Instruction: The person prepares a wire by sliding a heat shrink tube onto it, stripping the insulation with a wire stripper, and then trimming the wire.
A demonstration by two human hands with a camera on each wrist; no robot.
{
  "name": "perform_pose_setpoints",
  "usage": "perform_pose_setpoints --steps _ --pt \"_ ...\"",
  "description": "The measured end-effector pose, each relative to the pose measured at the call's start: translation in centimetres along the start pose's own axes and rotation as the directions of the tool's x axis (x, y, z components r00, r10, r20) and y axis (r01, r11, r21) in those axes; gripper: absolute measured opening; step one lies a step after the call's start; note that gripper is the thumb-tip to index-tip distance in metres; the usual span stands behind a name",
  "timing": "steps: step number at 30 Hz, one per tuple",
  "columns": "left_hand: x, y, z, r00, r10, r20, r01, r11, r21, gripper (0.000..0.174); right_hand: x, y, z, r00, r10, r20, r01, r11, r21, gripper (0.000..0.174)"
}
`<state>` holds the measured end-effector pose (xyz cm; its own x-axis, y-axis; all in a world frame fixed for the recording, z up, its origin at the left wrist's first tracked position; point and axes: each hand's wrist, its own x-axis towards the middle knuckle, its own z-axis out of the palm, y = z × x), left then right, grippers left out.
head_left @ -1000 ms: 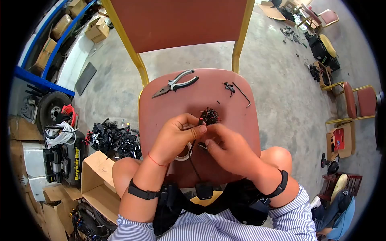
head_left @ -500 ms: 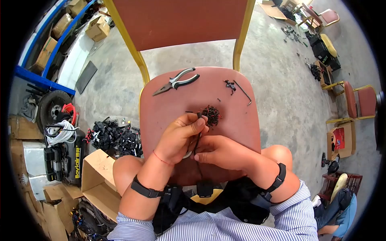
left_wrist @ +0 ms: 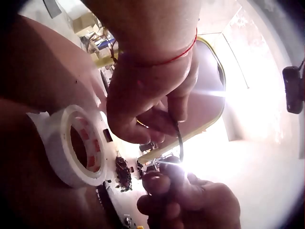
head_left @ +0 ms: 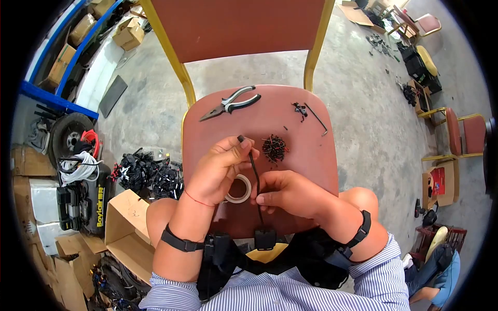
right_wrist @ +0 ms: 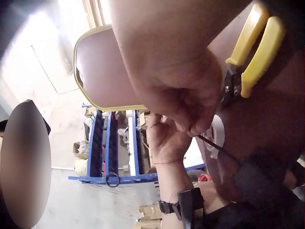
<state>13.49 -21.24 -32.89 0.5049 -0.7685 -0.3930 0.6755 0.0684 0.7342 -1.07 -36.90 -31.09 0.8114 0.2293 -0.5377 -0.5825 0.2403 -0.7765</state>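
A thin black cable (head_left: 254, 170) runs between both hands above the chair seat. My left hand (head_left: 220, 168) pinches its upper end between thumb and fingers. Lower down, my right hand (head_left: 282, 193) grips the same cable with thumb and curled fingers. Beneath and between the hands lies a roll of white tape (head_left: 247, 194). A pile of small black and red pieces (head_left: 274, 149) is on the seat beyond the hands. In the right wrist view the cable (right_wrist: 217, 146) leads from the right hand toward a dark device near the body.
Grey-handled pliers (head_left: 226, 105) lie on the seat (head_left: 207, 140) at the back left. A hex key (head_left: 317, 120) and small black parts (head_left: 300, 111) are at the back right. Yellow-handled pliers (right_wrist: 255, 52) show in the right wrist view. An open cardboard box (head_left: 127, 228) stands left of the chair.
The left hand has moved left and slightly up with the cable end. The right hand has shifted down along the cable toward the body, and more cable and the tape roll are visible.
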Motion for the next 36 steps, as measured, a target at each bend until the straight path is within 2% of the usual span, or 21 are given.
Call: perform_pose_setpoints --steps 4,7,12,16,18,21,24,30,33,36 --pt "-0.1 1.1 -0.8 0.996 -0.077 0.041 0.078 0.997 -0.018 0.024 -0.2 -0.2 -0.1 1.000 -0.027 0.008 0.027 0.999 -0.033 0.010" --pt "0.0 1.3 -1.5 0.994 -0.078 0.071 0.075 0.996 0.040 0.025 -0.6 -0.8 0.1 0.999 -0.036 0.010 0.037 0.997 -0.075 0.010" --pt "-0.2 1.7 -1.4 0.991 -0.091 0.097 0.090 0.996 0.020 0.025 -0.8 -0.9 0.0 0.998 -0.047 0.048 0.051 0.994 -0.096 0.010" --pt "-0.3 2.0 -2.1 0.986 -0.097 0.136 0.093 0.995 0.039 0.023 -1.1 -1.3 0.1 0.996 -0.065 0.055 0.075 0.978 -0.196 0.010" --pt "-0.4 2.3 -2.0 0.991 -0.098 0.096 0.088 0.991 0.099 0.024 -1.1 -1.4 0.0 0.992 -0.108 0.063 0.119 0.967 -0.223 0.010" --pt "-0.3 2.4 -1.8 0.995 -0.078 0.068 0.068 0.989 0.130 0.024 -1.1 -1.3 -0.1 0.991 -0.107 0.079 0.122 0.966 -0.227 0.012" --pt "-0.1 2.2 -1.9 0.997 -0.056 0.047 0.048 0.987 0.151 0.024 -0.4 0.1 0.1 0.988 -0.144 0.054 0.148 0.986 -0.078 0.016" --pt "-0.4 2.6 -1.0 0.999 -0.050 0.005 0.048 0.981 0.188 0.025 -0.8 -0.9 1.3 0.997 -0.072 -0.017 0.071 0.996 -0.060 0.018" --pt "-0.7 2.6 -0.3 0.999 -0.046 0.011 0.044 0.986 0.163 0.027 -0.5 -0.3 1.0 0.995 -0.103 -0.011 0.100 0.982 -0.160 0.023" --pt "-0.8 2.1 -0.1 0.998 -0.019 0.060 0.010 0.990 0.140 0.027 -0.6 -0.1 1.5 0.988 -0.136 -0.072 0.125 0.983 -0.138 0.022"
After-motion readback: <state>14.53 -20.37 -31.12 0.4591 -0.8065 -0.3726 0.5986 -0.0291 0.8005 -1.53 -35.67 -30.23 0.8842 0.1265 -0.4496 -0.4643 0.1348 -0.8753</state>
